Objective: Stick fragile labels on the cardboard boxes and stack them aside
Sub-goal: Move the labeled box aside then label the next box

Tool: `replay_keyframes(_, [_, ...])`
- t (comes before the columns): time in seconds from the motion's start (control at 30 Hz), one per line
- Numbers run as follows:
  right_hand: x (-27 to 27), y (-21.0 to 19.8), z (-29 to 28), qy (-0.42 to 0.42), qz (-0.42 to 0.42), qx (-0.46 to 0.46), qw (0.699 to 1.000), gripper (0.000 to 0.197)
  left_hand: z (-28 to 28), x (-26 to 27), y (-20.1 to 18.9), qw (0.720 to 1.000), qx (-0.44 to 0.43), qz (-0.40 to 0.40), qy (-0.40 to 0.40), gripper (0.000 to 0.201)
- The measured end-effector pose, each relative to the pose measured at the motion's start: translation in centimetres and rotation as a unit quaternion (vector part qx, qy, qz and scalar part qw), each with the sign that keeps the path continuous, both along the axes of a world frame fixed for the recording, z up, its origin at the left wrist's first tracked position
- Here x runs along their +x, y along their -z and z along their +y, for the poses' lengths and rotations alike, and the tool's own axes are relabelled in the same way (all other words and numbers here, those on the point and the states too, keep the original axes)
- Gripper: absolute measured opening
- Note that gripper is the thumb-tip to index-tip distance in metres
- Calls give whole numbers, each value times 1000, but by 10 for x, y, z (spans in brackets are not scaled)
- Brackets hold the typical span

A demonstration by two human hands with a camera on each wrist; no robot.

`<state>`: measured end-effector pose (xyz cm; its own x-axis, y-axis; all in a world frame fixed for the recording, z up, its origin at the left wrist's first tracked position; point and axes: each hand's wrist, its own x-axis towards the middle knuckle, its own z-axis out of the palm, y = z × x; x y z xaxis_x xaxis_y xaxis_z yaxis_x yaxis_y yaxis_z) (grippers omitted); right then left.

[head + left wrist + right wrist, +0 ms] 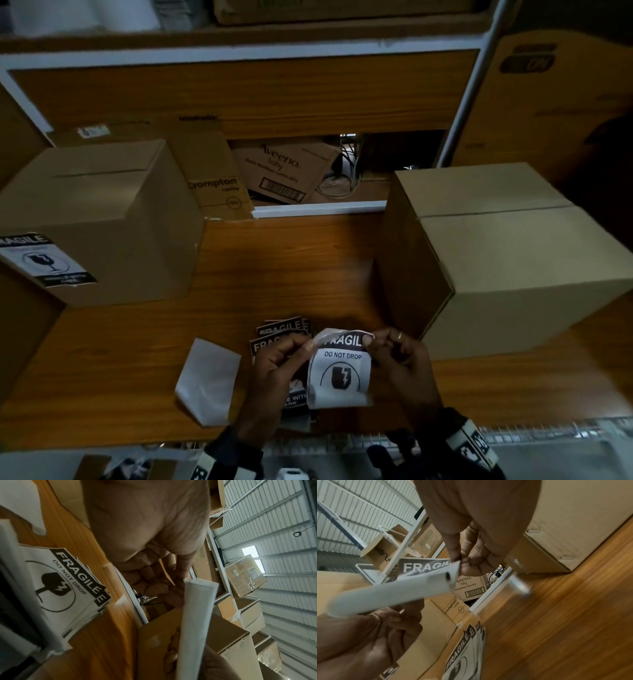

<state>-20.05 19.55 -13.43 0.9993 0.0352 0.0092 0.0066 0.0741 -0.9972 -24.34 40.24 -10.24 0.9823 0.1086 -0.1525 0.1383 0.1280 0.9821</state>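
The right hand [399, 356] pinches the top right corner of a black-and-white "FRAGILE – DO NOT DROP" paper label [339, 373], thumb and forefinger closed on it, while the left hand [281, 366] pinches the white backing sheet at the top left corner, which curls away from the printed face; the label is held just above the near edge of the orange-brown wooden table [274, 267], and the peel looks barely begun, only the upper strip lifted. Under the left hand lies a fanned pile of further black-and-white fragile labels [282, 329], and just to its left a blank white backing sheet [209, 380] lies flat on the wood, probably from a label already used. Further out, the plain brown cardboard box on the left [102, 219] already carries a fragile label on its near face, so that one seems done, though whether it counts as stacked aside is hard to say. The larger plain brown cardboard box on the right [507, 253] shows no label on the faces turned this way; I judge it the next to be labelled, and the stacking is still to come. Its far and right sides are out of sight, the left box's label is cut by the frame edge, and the head view is dim. The wrist views are smeared with motion, so exact finger placement is uncertain; the pile's lower labels are covered by the hands, and their number cannot be told.
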Motion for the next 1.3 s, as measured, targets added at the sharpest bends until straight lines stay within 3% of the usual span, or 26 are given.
replay_keyframes(0.17, [-4, -15, -6, -14, -3, 1, 1000, 11, -3, 1, -3, 998, 52, -38, 1, 14])
replay_keyframes(0.3, [-8, -21, -6, -14, -12, -15, 1000, 6, -2, 7, -7, 994, 77, -82, -8, 24])
replay_keyframes(0.47, [-13, -19, -6, -49, -92, -104, 989, 58, -2, 7, -10, 993, 84, -85, -10, 24])
replay_keyframes(0.53, [-13, -20, -7, -67, -158, -168, 971, 62, -2, 4, -10, 992, 90, -85, -3, 24])
replay_keyframes(0.7, [-19, -26, 6, -97, -232, -199, 947, 29, -3, -4, -11, 992, 99, -80, 17, 21])
replay_keyframes(0.87, [-22, -17, 10, -43, -263, -188, 945, 9, 0, -8, -3, 992, 95, -85, -1, 16])
replay_keyframes(1.0, [-33, -22, 11, -61, -324, -190, 925, 14, 9, -8, 8, 981, 138, -115, -76, 18])
replay_keyframes(1.3, [-56, -31, -4, -87, -328, -180, 923, 28, 3, -25, -2, 945, 243, -169, -141, 38])
